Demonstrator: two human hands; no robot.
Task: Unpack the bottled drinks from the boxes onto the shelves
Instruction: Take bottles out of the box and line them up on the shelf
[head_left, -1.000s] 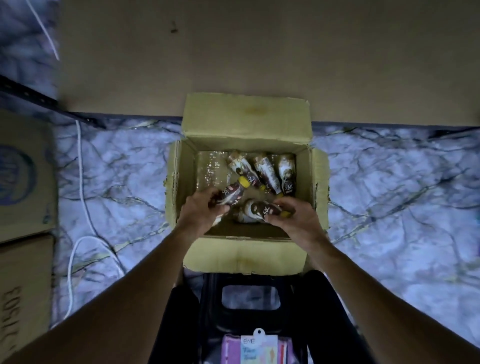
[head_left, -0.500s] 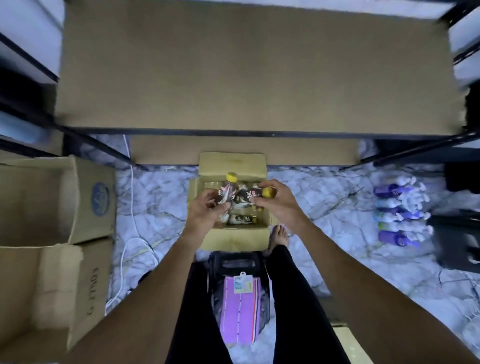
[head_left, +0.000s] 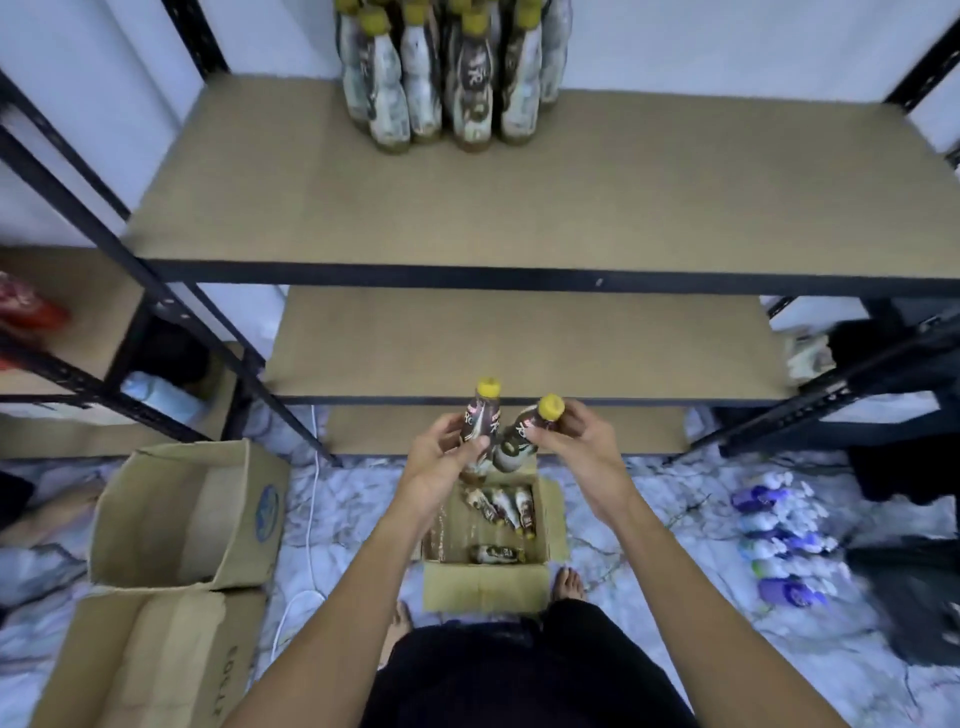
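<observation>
Holding a bottle each above the open box (head_left: 485, 587), the left grip (head_left: 441, 460) curls round the upright bottle (head_left: 480, 418) at its waist; the right grip (head_left: 579, 441) clasps the tilted bottle (head_left: 522, 436) near its cap. Probably full, smooth, weighty: hold mid-body.

The left bottle (head_left: 480, 415), in the left hand (head_left: 441, 463), has a yellow cap and a dark brown label with a white swirl. The right bottle (head_left: 515, 444), in the right hand (head_left: 576, 441), matches it: yellow cap, brown-and-cream label. The shelf bottles (head_left: 447, 88) carry yellow caps over brown and off-white wrappers. The shelf boards (head_left: 519, 197) are plain tan, edged by a black frame (head_left: 467, 274). The open box (head_left: 485, 590) is brown cardboard; an empty box (head_left: 171, 519) beside it bears a round blue logo. The floor (head_left: 649, 519) is pale grey marble with dark veins — the spray bottles (head_left: 789, 543) on it are purple, blue and green.
</observation>
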